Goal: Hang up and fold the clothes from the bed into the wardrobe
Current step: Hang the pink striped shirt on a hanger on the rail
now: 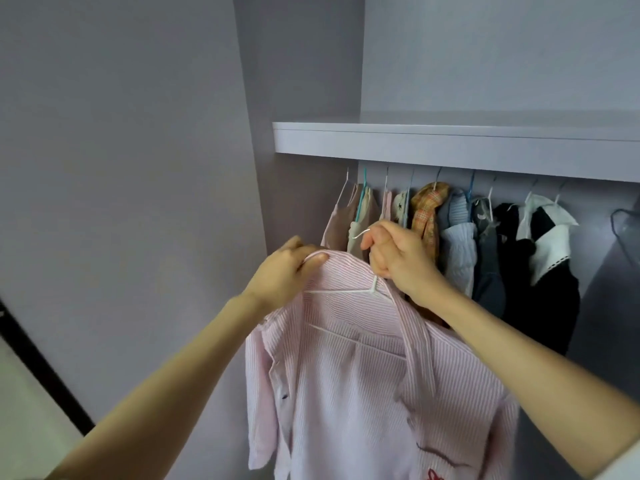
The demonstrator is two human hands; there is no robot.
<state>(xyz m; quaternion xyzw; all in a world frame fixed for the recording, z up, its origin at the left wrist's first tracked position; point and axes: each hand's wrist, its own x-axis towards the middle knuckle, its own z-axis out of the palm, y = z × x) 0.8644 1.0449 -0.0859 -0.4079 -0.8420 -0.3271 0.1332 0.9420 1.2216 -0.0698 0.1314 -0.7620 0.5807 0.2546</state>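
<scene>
While the right hand [398,258] clenches the neck of a white hanger [349,292] and the left hand [284,271] pinches the collar [346,268] of a pink striped shirt [363,393], the shirt sits on the hanger, raised in front of the wardrobe and not yet hooked. Hanging it remains. Other garments [460,244] already crowd the space under the shelf [450,147], so a gap must probably be found among their hooks; the rail itself is hidden.
</scene>
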